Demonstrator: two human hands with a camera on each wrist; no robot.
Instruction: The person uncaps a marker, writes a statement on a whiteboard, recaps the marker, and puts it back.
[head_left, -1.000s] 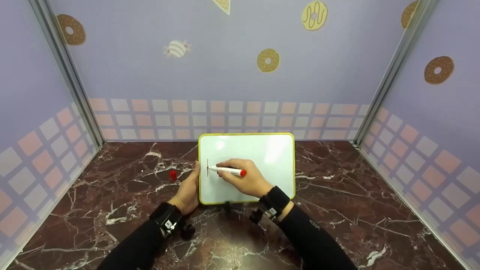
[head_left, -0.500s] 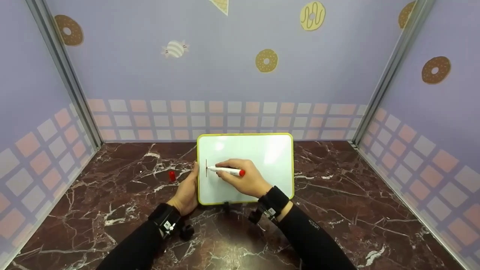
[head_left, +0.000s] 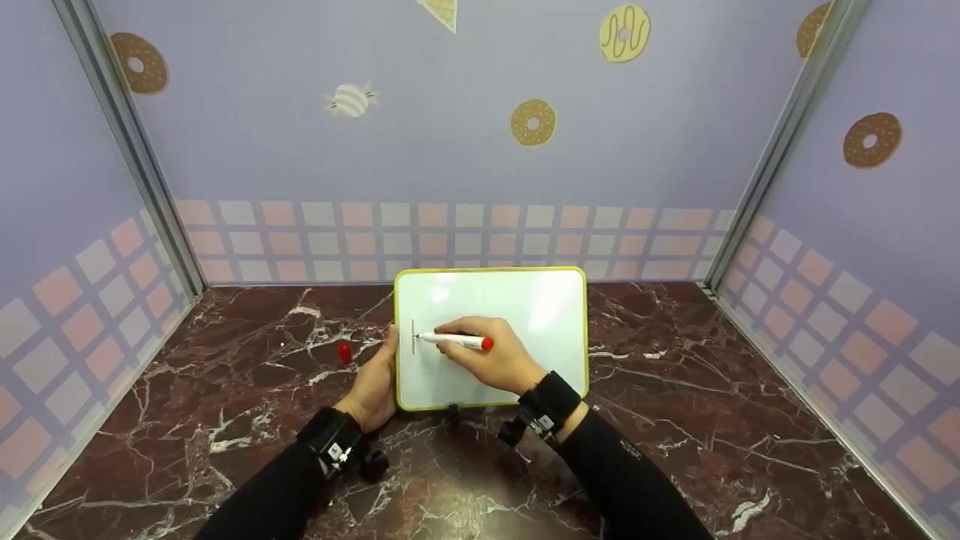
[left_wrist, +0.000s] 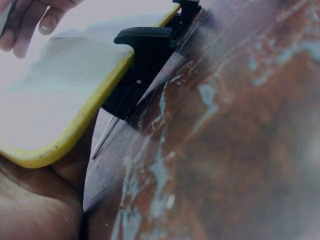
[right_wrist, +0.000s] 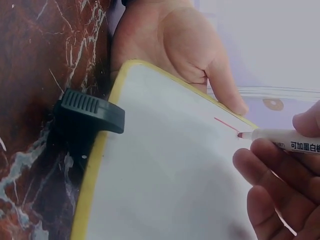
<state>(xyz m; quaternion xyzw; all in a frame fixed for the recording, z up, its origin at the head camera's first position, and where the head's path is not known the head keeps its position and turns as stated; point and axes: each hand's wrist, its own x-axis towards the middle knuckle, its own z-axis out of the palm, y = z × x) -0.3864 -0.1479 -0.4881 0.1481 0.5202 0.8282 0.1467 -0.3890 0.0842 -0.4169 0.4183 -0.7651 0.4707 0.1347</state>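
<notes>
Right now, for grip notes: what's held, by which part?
The right hand pinches the marker by its barrel; the left hand holds the whiteboard by its left edge.

Right grip (head_left: 496,355) in a pinch

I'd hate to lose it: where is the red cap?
In the head view, the red cap is on the table, left of the whiteboard, near the left hand.
</notes>
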